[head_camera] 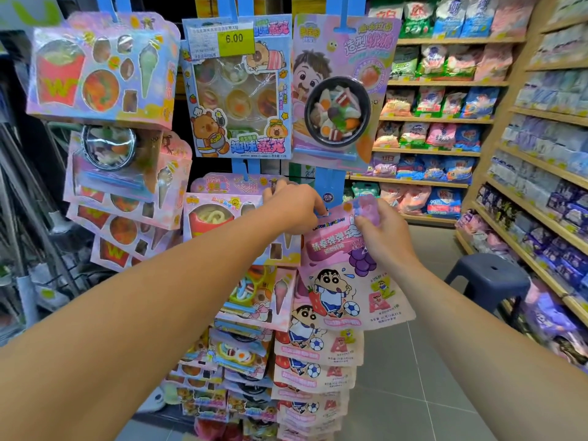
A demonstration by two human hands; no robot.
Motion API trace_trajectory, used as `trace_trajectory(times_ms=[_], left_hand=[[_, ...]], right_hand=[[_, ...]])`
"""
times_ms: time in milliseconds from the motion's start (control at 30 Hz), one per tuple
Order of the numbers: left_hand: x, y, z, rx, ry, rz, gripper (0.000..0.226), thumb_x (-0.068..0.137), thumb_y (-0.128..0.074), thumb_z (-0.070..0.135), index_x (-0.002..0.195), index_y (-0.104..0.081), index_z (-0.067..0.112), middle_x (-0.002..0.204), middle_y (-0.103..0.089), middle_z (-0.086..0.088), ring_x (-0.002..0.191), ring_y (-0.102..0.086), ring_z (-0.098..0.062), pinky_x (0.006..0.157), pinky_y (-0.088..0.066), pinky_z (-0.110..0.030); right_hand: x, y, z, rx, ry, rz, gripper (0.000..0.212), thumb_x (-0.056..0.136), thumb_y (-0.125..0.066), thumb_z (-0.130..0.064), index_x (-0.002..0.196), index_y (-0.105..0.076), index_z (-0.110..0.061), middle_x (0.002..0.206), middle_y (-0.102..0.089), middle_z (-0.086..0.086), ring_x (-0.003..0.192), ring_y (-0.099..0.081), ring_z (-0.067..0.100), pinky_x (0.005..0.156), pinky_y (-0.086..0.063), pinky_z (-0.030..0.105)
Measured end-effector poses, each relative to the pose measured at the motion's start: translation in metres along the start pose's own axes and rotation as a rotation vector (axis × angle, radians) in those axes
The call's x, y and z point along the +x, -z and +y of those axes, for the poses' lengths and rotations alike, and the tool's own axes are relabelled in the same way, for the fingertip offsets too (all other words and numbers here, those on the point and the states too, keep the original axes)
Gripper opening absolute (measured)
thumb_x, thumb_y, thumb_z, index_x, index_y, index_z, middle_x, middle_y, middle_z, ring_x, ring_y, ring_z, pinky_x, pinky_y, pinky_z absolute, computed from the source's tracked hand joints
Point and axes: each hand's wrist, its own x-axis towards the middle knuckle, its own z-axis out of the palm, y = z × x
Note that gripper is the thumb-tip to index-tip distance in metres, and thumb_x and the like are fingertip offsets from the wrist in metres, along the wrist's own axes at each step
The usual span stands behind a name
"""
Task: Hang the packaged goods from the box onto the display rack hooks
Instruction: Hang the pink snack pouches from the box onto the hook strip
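A pink candy pouch with a cartoon boy and a football hangs tilted in front of the display rack. My right hand pinches its top right corner. My left hand is closed at the pouch's top left edge, by a blue hook strip of the rack. Below it, several identical pouches hang in a stack. The hook itself is hidden behind my hands. No box is in view.
Toy-food candy boxes and blister cards hang across the rack above and to the left. Wooden shelves of bagged goods line the back and right. A dark plastic stool stands on the tiled floor at right.
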Motion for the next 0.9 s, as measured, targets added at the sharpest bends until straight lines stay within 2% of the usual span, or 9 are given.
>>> trace_trajectory(times_ms=[167,233,367,500,600,667,767,900], left_hand=[[0.002,0.001,-0.003,0.042,0.004,-0.002,0.043,0.095,-0.055,0.025,0.135,-0.053,0.040,0.138,-0.054,-0.002,0.135,-0.021,-0.037,0.111,-0.023,-0.053],[0.003,0.000,-0.003,0.063,-0.001,-0.010,0.044,0.095,-0.054,0.026,0.136,-0.051,0.042,0.139,-0.052,-0.001,0.135,-0.021,-0.037,0.109,-0.024,-0.052],[-0.003,-0.004,-0.001,0.122,-0.041,0.060,0.041,0.095,-0.051,0.029,0.136,-0.051,0.035,0.133,-0.054,0.000,0.128,-0.026,-0.034,0.100,-0.028,-0.047],[-0.010,-0.009,-0.009,0.185,-0.108,0.141,0.044,0.095,-0.051,0.035,0.139,-0.047,0.032,0.135,-0.053,0.001,0.130,-0.027,-0.031,0.102,-0.029,-0.050],[-0.012,-0.015,-0.015,0.283,-0.165,0.181,0.047,0.094,-0.051,0.032,0.140,-0.045,0.031,0.142,-0.046,0.002,0.130,-0.026,-0.030,0.101,-0.030,-0.049],[-0.012,-0.020,-0.016,0.340,-0.195,0.224,0.045,0.093,-0.052,0.031,0.138,-0.049,0.030,0.146,-0.043,0.003,0.130,-0.026,-0.030,0.102,-0.029,-0.049],[-0.013,-0.027,-0.019,0.409,-0.222,0.270,0.041,0.093,-0.051,0.032,0.134,-0.054,0.028,0.149,-0.039,0.002,0.133,-0.024,-0.030,0.105,-0.027,-0.051],[-0.014,-0.035,-0.023,0.458,-0.248,0.295,0.036,0.092,-0.053,0.035,0.126,-0.061,0.028,0.150,-0.038,0.000,0.135,-0.022,-0.031,0.106,-0.024,-0.053]], right_hand=[[0.009,-0.008,-0.003,0.026,-0.033,0.036,0.011,0.093,-0.059,-0.018,0.103,-0.061,-0.016,0.095,-0.068,0.005,0.088,-0.066,0.025,0.079,-0.056,0.049],[0.012,-0.008,-0.001,0.007,-0.056,0.048,0.010,0.093,-0.058,-0.017,0.102,-0.061,-0.015,0.095,-0.067,0.004,0.089,-0.064,0.025,0.079,-0.055,0.043],[0.020,-0.009,0.002,-0.079,-0.119,0.104,0.016,0.091,-0.057,-0.020,0.094,-0.059,-0.005,0.088,-0.061,0.006,0.083,-0.056,0.026,0.070,-0.040,0.035],[0.023,-0.014,0.007,-0.077,-0.187,0.138,0.010,0.089,-0.056,-0.019,0.089,-0.059,-0.010,0.082,-0.059,0.002,0.078,-0.053,0.023,0.064,-0.037,0.031],[0.022,-0.016,0.013,-0.074,-0.249,0.157,0.006,0.089,-0.056,-0.017,0.084,-0.058,-0.013,0.078,-0.056,-0.001,0.074,-0.051,0.021,0.057,-0.034,0.028],[0.022,-0.015,0.018,-0.085,-0.310,0.162,0.008,0.089,-0.056,-0.017,0.086,-0.062,-0.013,0.081,-0.060,0.001,0.077,-0.055,0.023,0.060,-0.038,0.029],[0.020,-0.017,0.025,-0.093,-0.371,0.161,0.011,0.089,-0.057,-0.021,0.089,-0.065,-0.013,0.090,-0.067,0.007,0.085,-0.062,0.029,0.073,-0.050,0.035],[0.014,-0.023,0.032,-0.084,-0.396,0.155,0.014,0.088,-0.057,-0.020,0.075,-0.060,-0.018,0.090,-0.070,0.010,0.085,-0.065,0.032,0.080,-0.055,0.041]])
